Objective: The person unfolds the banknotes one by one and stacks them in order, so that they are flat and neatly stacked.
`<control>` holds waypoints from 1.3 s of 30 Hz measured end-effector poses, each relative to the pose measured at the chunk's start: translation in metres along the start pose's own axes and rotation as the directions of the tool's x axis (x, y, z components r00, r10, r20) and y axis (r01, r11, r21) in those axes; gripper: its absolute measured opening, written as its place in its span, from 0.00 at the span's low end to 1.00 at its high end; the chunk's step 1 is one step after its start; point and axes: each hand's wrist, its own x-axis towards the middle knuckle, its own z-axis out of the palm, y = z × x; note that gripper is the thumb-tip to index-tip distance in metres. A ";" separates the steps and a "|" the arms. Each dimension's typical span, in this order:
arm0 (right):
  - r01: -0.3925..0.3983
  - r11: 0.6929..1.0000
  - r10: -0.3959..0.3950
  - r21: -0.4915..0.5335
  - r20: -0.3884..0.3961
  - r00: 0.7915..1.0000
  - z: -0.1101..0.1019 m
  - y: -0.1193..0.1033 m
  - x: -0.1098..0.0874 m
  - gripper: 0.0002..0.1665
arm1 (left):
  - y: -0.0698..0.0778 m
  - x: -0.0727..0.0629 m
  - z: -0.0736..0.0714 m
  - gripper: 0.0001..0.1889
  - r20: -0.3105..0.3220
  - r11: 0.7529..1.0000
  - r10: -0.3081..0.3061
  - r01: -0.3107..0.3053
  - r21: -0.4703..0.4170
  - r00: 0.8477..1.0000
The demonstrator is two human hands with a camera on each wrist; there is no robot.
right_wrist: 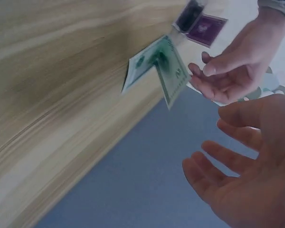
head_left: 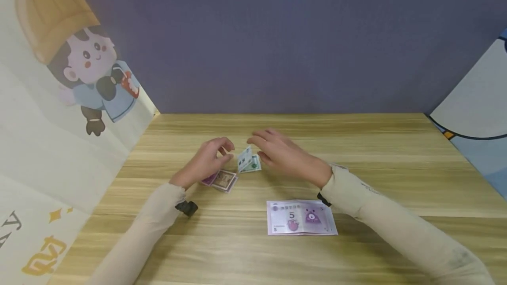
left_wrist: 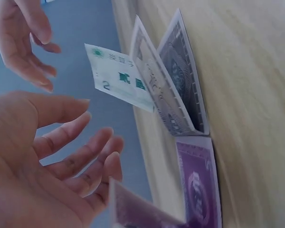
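Observation:
A green-and-white play banknote (head_left: 244,160) marked 2 stands folded on the table between the hands, one half raised at an angle. My left hand (head_left: 209,159) is just left of it, fingers loosely bent, nothing between them. On the other side, my right hand (head_left: 284,154) hovers with relaxed, spread fingers and holds nothing. In the left wrist view, a folded brown-grey banknote (left_wrist: 157,85) opens like a V beside the green one. A folded purple banknote (left_wrist: 197,178) adjoins it, one half lifted near the left fingertips.
A larger light-purple banknote (head_left: 302,217) marked 5 lies flat, with a crease, nearer the body below the right wrist. The wooden table (head_left: 206,250) meets a dark blue wall (head_left: 285,43) at its far edge. A cartoon-printed panel (head_left: 39,153) borders the left side.

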 end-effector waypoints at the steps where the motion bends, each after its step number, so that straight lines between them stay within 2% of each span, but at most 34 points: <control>1: 0.010 1.000 -0.010 -0.016 0.011 1.000 0.003 0.000 0.002 0.23 | -0.002 0.002 0.002 0.07 0.002 1.000 -0.007 0.007 -0.010 1.000; 5: 0.063 0.997 -0.060 -0.040 0.080 0.995 0.019 0.002 0.009 0.19 | -0.004 0.004 0.009 0.04 0.051 0.999 -0.038 0.040 -0.024 0.998; 9: 0.068 0.997 -0.064 -0.019 0.168 0.984 0.029 0.004 0.009 0.17 | 0.000 0.002 0.016 0.03 0.153 0.997 -0.058 0.049 0.062 0.986; 11: 0.050 0.999 -0.048 -0.009 0.207 0.977 0.031 0.005 0.007 0.17 | 0.001 0.002 0.019 0.03 0.185 0.994 -0.049 0.030 0.106 0.981; 16: -0.014 0.998 -0.001 0.055 0.259 0.966 0.036 0.009 0.005 0.17 | 0.005 0.004 0.020 0.04 0.203 0.992 -0.052 0.027 0.124 0.978; 21: -0.020 0.992 -0.013 0.126 0.257 0.966 0.040 0.012 0.005 0.16 | 0.006 0.008 0.020 0.08 0.217 0.982 -0.108 0.070 0.175 0.970; 24: -0.030 0.988 -0.010 0.149 0.266 0.964 0.040 0.014 0.005 0.15 | 0.007 0.014 0.021 0.15 0.246 0.977 -0.157 0.114 0.179 0.957; 29: -0.063 0.986 0.016 0.151 0.299 0.954 0.040 0.015 0.006 0.14 | 0.006 0.021 0.022 0.29 0.308 0.970 -0.237 0.207 0.128 0.921; 32: -0.060 0.986 0.009 0.158 0.301 0.954 0.041 0.017 0.006 0.13 | 0.003 0.023 0.023 0.26 0.334 0.968 -0.251 0.233 0.095 0.908; 35: -0.079 0.981 0.023 0.177 0.298 0.954 0.042 0.018 0.006 0.10 | 0.002 0.023 0.024 0.16 0.337 0.971 -0.237 0.237 0.040 0.911; 37: -0.125 0.975 0.067 0.186 0.291 0.954 0.042 0.018 0.006 0.06 | 0.001 0.023 0.025 0.11 0.319 0.973 -0.218 0.229 0.004 0.922; 39: -0.211 0.957 0.147 0.201 0.290 0.945 0.042 0.019 0.006 0.04 | 0.001 0.024 0.025 0.08 0.281 0.972 -0.210 0.230 -0.040 0.937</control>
